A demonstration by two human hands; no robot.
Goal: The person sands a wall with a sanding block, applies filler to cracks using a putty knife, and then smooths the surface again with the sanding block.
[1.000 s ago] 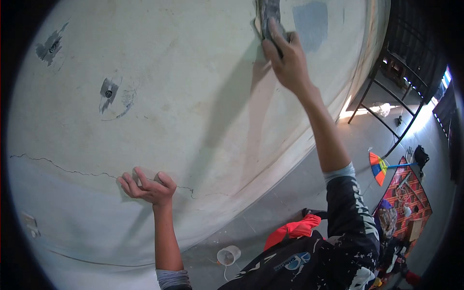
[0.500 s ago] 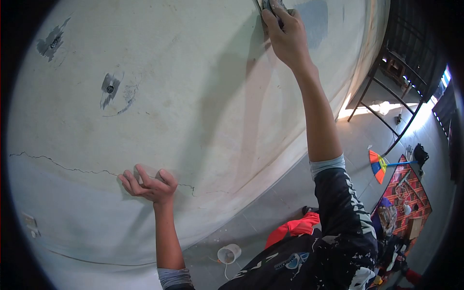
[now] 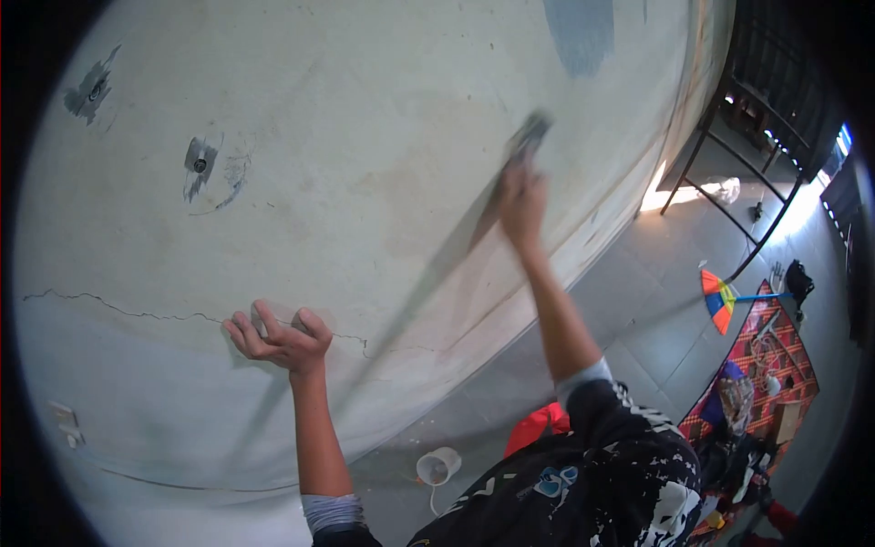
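My right hand [image 3: 522, 205] grips a dark, flat hand tool [image 3: 530, 135] against the pale wall [image 3: 383, 182]; both are blurred by motion. My left hand [image 3: 281, 339] rests on the wall with bent, spread fingers and holds nothing. A thin crack [image 3: 137, 314] runs from the left to behind my left hand and on to its right. Grey patches surround two round fittings, one [image 3: 200, 165] above my left hand and one [image 3: 94, 91] at the upper left. Another grey patch [image 3: 583, 36] lies above my right hand.
A white bucket [image 3: 438, 467] stands on the tiled floor [image 3: 656, 319]. To the right are a metal frame [image 3: 743, 178], a broom with a coloured head [image 3: 717, 301] and a red patterned mat [image 3: 766, 351] bearing tools and bags. A wall socket [image 3: 66, 424] sits at the lower left.
My right hand has moved down the wall with the tool, away from the upper grey patch. My left hand stays on the crack. The view has shifted slightly.
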